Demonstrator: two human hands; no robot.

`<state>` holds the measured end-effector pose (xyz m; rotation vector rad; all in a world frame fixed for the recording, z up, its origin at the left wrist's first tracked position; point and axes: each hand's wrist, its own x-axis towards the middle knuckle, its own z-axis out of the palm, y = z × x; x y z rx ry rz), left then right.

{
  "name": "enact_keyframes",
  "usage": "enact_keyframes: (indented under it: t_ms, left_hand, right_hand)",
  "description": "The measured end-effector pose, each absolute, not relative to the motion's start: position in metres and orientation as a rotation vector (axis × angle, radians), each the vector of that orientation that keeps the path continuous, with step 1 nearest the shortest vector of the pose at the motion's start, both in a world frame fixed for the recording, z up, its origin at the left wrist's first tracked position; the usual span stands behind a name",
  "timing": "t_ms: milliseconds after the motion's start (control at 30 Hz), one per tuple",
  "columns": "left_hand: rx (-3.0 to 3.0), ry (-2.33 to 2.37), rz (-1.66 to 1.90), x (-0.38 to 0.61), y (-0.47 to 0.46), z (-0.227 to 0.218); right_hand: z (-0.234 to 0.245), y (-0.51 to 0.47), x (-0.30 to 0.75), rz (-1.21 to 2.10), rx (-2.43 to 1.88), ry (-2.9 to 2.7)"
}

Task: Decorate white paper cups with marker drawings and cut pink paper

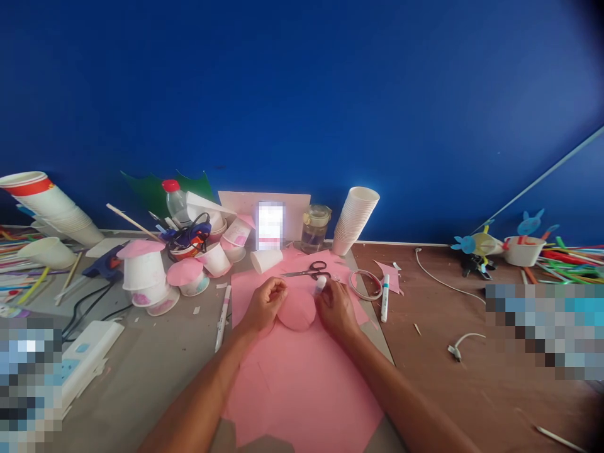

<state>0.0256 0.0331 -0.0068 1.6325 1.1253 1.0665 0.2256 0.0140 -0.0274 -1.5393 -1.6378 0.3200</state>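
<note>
— What carries everything?
— 1 table (155,371): grey under and left of the left hand (264,303), brown wood out past the right hand (336,309).
— What lies under the hands?
— A large pink sheet (302,390), flat on the grey part, running from the hands back toward the person.
— Left of the left hand?
— Just beside it, 1 white pen (223,318). Farther left are pink-capped cups (141,269), a glue gun (106,261) and a white box (87,358).
— And right of the right hand?
— Near it, a tape ring (365,284) and 1 marker (385,297); well beyond, a white cable (438,277). Beyond the hand stands a stack of paper cups (355,219).
</note>
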Motion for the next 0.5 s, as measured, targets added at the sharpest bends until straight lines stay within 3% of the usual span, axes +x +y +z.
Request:
enact_keyframes:
  t_ms: [167,367,500]
  left_hand:
    - [1.610,1.085,1.083,0.026,0.033,-0.005]
    - [1.572,1.099,1.095,0.027,0.033,-0.001]
    - [1.547,1.076,1.125,0.027,0.032,-0.001]
  right_hand:
    - [-0.018,-0.002,0.229,0.302,-1.551,-1.403]
    - [0.005,-0.021,0.216,0.890,-1.373,-1.438]
    - [0.006,-0.027,0.204,0.987,-1.357,-1.435]
